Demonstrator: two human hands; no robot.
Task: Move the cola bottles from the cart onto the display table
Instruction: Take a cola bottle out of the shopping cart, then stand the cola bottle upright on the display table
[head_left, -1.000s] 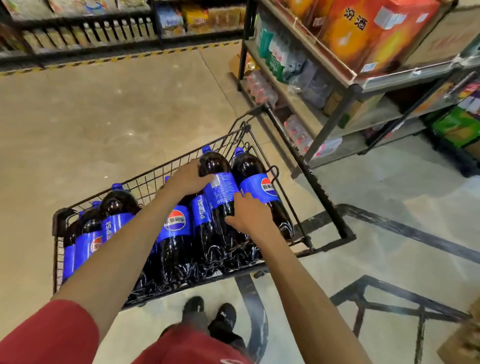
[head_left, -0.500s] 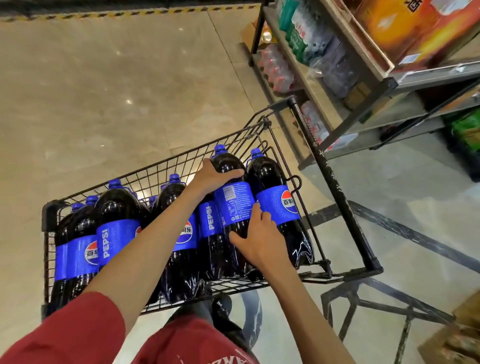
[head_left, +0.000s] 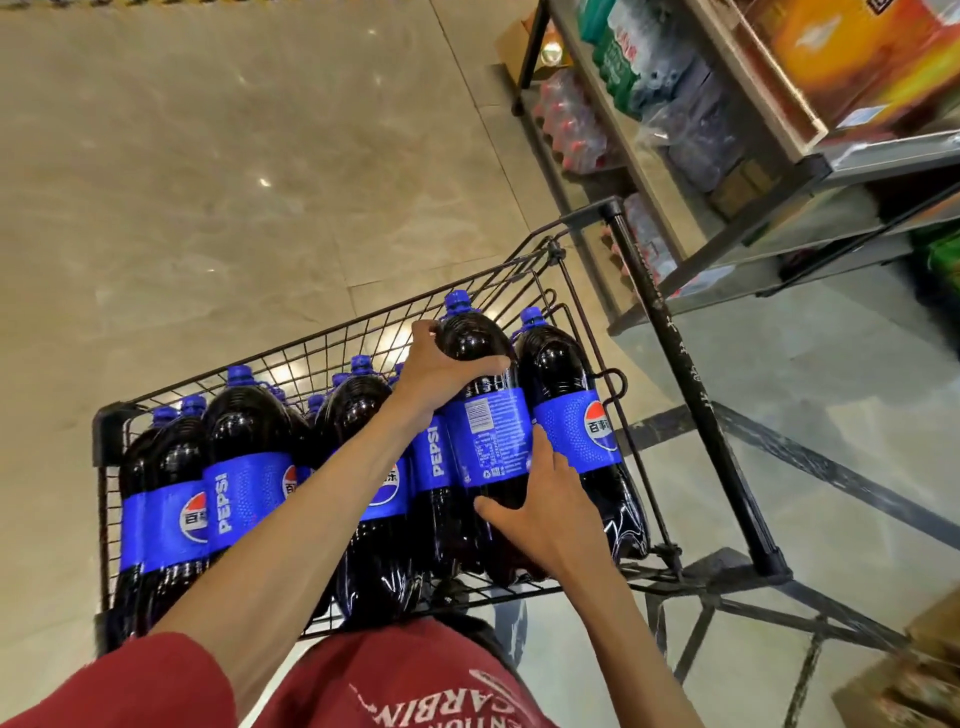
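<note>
Dark cola bottle (head_left: 488, 436) stands in the cart (head_left: 311, 358). The left hand (head_left: 441, 371) grips its top. The right hand (head_left: 553, 512) holds its lower part.

Floor (head_left: 208, 156): polished beige stone-look tile across the left and centre of the frame, with small bright light reflections (head_left: 265, 182) and a yellow-and-black striped line (head_left: 156, 2) at the top edge. Shelving unit (head_left: 810, 169): dark metal frame, upper right, carrying orange cartons (head_left: 852, 57) on top, green-labelled drink packs (head_left: 615, 57) and red-capped shrink-wrapped bottle packs (head_left: 571, 124) lower down. Cardboard boxes (head_left: 914, 675): brown, blurred, lower right corner; one more cardboard box (head_left: 519, 41) on the floor at the shelving's far end.
</note>
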